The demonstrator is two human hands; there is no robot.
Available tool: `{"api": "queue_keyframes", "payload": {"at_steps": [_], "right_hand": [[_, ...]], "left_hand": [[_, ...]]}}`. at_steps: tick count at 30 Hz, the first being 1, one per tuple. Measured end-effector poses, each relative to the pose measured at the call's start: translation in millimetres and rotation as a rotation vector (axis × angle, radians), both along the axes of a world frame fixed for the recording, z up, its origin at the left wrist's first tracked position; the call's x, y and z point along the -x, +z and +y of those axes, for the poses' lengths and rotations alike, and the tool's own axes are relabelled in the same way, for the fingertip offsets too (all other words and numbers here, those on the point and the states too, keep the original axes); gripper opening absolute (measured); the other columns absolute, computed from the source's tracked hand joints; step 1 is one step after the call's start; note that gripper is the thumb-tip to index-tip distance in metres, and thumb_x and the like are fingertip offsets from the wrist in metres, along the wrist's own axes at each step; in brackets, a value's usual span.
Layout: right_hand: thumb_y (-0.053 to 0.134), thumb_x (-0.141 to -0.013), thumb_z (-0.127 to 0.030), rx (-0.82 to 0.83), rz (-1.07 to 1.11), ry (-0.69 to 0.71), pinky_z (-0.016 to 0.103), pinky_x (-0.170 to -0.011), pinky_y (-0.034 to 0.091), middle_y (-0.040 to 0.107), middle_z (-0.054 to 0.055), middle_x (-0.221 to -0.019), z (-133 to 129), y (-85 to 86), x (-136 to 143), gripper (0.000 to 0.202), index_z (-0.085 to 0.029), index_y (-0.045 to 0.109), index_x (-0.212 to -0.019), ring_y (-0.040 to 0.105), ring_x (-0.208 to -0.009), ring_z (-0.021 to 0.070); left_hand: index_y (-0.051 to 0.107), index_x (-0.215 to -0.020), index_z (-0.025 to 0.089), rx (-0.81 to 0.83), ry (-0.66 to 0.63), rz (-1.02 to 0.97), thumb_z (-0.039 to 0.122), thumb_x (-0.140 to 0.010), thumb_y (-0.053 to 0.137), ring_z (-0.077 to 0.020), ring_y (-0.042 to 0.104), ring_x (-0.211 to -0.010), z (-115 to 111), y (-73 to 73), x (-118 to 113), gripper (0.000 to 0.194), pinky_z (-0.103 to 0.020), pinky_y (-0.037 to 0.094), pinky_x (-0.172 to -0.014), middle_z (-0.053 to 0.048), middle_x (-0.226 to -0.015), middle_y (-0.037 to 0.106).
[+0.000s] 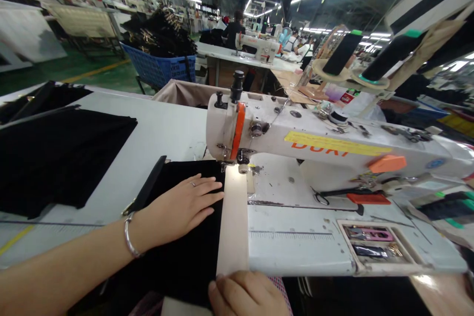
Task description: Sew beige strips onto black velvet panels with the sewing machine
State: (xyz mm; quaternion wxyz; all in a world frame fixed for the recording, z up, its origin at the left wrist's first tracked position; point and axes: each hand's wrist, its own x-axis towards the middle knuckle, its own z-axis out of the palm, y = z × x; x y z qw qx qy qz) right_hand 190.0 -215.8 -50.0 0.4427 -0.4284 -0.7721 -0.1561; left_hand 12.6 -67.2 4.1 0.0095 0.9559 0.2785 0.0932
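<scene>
My left hand [187, 205] lies flat on a piece of black fabric [185, 261], fingers stretched toward the sewing machine's needle area. A cream-coloured strip [234, 227] runs along the fabric's right edge and up under the presser foot [223, 167]. Down at the table's front edge, my right hand [250, 294] is closed with bent fingers on the near end of this strip. Whether it also pinches the black fabric is hidden. The white sewing machine [266, 128] stands just beyond both hands, its lamp lighting the strip.
More black fabric pieces [62, 153] lie on the table at left. Right of the machine head are small scissors [320, 197] and a tool compartment [377, 244]. Black thread cones [342, 54] stand behind. A blue basket [159, 66] heaped with black pieces is beyond the table.
</scene>
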Motion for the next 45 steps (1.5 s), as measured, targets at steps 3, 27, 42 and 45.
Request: {"api": "queue_keyframes", "payload": {"at_steps": [3,27,42,45], "right_hand": [[0.043,-0.100,-0.034,0.028,-0.022,0.047,0.030,-0.049,0.039,0.071,0.002,-0.074,6.4,-0.5,-6.5,0.031,-0.018,0.068,-0.094,0.059,-0.059,0.0153],[0.054,-0.100,-0.032,0.417,-0.072,0.207,0.038,-0.100,0.046,0.073,0.001,-0.106,35.4,32.7,-37.0,0.021,-0.025,0.068,-0.114,0.065,-0.095,0.0166],[0.049,-0.100,-0.019,0.597,-0.094,0.202,0.043,-0.095,0.048,0.065,0.006,-0.122,70.7,37.1,-43.1,0.032,-0.022,0.061,-0.129,0.057,-0.110,0.0229],[0.050,-0.099,-0.018,0.592,-0.118,0.188,0.043,-0.094,0.049,0.065,0.007,-0.121,77.8,37.2,-43.1,0.032,-0.022,0.061,-0.129,0.057,-0.109,0.0233]], "left_hand": [[0.055,-0.137,0.024,-0.024,-0.001,0.002,0.025,-0.100,0.049,-0.0232,0.047,-0.134,2.5,-1.1,0.4,0.038,-0.048,0.028,-0.118,-0.007,-0.141,0.055],[0.066,-0.109,0.022,0.238,-0.186,-0.293,0.002,-0.092,0.046,-0.0145,0.054,-0.127,-60.5,-9.9,22.3,0.033,-0.039,0.025,-0.123,0.001,-0.118,0.070],[0.065,-0.115,0.021,0.141,-0.195,-0.181,0.004,-0.089,0.048,-0.0181,0.053,-0.128,-7.2,-14.9,16.1,0.036,-0.041,0.029,-0.120,-0.002,-0.126,0.066],[0.065,-0.115,0.019,0.114,-0.200,-0.141,0.006,-0.092,0.047,-0.0188,0.054,-0.127,4.5,-15.6,15.0,0.032,-0.041,0.031,-0.119,-0.003,-0.128,0.065]]}}
